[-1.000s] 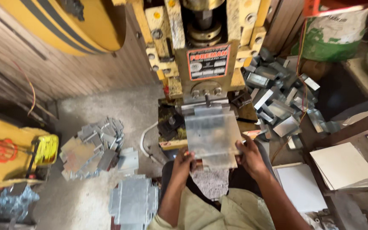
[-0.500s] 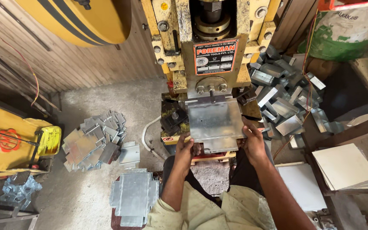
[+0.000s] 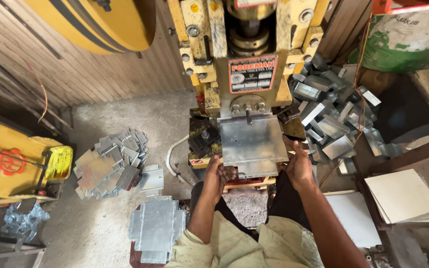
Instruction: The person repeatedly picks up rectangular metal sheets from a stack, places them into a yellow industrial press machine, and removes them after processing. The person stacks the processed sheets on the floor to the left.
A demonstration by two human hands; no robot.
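- Since a moment ago, the metal sheet has slid farther in under the press, and both hands have gone forward with it.
- The sheet lies flat on the press bed, just ahead of the hands, with its far edge under the ram.
- The left hand pinches the near left corner, fingers curled shut on it.
- The right hand grips the right edge the same way.
- Both hands are about equally near.
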